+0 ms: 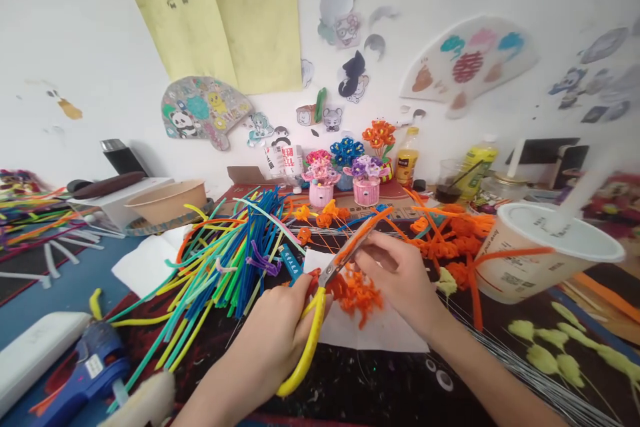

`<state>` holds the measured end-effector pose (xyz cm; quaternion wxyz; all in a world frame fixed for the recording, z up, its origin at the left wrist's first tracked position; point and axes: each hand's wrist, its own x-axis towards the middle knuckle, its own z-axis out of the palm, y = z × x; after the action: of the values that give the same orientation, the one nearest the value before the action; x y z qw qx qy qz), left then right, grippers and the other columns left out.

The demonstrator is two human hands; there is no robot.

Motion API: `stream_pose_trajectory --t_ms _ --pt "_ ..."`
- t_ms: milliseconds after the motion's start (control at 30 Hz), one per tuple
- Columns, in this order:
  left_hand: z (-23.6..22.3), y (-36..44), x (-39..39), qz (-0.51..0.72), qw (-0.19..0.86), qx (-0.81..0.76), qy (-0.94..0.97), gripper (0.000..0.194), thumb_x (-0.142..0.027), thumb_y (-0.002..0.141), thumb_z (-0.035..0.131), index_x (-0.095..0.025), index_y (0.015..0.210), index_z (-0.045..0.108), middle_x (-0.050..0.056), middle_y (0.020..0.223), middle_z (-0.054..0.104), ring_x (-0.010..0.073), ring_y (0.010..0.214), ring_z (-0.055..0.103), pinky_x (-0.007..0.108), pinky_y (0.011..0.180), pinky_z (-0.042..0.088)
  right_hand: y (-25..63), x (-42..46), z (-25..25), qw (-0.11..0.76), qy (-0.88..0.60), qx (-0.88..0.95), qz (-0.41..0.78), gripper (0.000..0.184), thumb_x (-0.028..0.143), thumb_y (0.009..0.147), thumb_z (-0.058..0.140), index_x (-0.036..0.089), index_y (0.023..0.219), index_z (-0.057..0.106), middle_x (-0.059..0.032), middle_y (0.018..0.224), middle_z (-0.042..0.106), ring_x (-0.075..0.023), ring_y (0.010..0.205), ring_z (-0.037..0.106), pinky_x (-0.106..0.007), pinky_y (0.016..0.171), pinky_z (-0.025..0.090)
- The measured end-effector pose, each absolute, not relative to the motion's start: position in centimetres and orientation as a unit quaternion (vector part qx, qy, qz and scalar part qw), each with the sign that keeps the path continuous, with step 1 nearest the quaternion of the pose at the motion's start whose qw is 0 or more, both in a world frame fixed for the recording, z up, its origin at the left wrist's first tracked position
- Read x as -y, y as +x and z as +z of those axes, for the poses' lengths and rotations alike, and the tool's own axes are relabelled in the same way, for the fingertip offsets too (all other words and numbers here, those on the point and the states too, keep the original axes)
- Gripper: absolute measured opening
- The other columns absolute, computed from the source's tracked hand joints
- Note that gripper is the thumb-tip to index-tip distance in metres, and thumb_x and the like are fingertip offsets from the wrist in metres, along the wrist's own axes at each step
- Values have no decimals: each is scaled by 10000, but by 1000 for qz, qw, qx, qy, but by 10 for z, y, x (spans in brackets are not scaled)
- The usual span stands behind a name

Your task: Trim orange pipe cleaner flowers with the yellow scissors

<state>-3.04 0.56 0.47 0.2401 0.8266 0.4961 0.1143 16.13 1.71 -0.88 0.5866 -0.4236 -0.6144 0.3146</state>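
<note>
My left hand [273, 330] is closed round the yellow handles of a pair of scissors [303, 367], whose blades point up and to the right. An orange pipe cleaner [377, 219] is pinched in my right hand [400, 273], lying along the blades. How far the blades are parted is hard to make out. Below my hands, short orange pipe cleaner pieces [363, 297] are heaped on a white sheet of paper [350, 340]. To the left lies a big bundle of blue, green and yellow pipe cleaners [260, 240].
A lidded paper cup [555, 260] with a straw stands at the right, near orange pipe cleaner flowers [445, 240] and thin wires [540, 370]. A blue glue gun [93, 373] lies front left. Small pots of pipe cleaner flowers [320, 190] stand at the back, beside a bottle [407, 157].
</note>
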Motion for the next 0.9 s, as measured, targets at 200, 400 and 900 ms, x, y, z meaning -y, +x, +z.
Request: stream_pose_trajectory --t_ms 200,400,900 --pt "19 -25 -4 82 213 -495 838 370 -460 970 240 -215 840 484 -11 632 527 151 525 463 251 534 313 168 -23 -7 626 -408 567 346 96 237 769 605 187 694 636 10 608 614 -132 543 580 -243 541 497" --pt "34 -12 -8 72 189 -480 854 401 -499 976 215 -214 882 481 25 765 619 180 624 558 265 580 346 169 -26 -10 671 -416 517 331 110 249 761 614 181 677 640 11 579 593 -127 521 541 -231 497 457" --pt "4 -20 -19 53 117 -488 864 435 -499 972 175 -197 962 488 51 718 639 231 642 611 285 556 332 168 -26 -15 635 -441 559 299 94 220 758 591 175 683 625 18 595 578 -121 536 534 -219 494 432"
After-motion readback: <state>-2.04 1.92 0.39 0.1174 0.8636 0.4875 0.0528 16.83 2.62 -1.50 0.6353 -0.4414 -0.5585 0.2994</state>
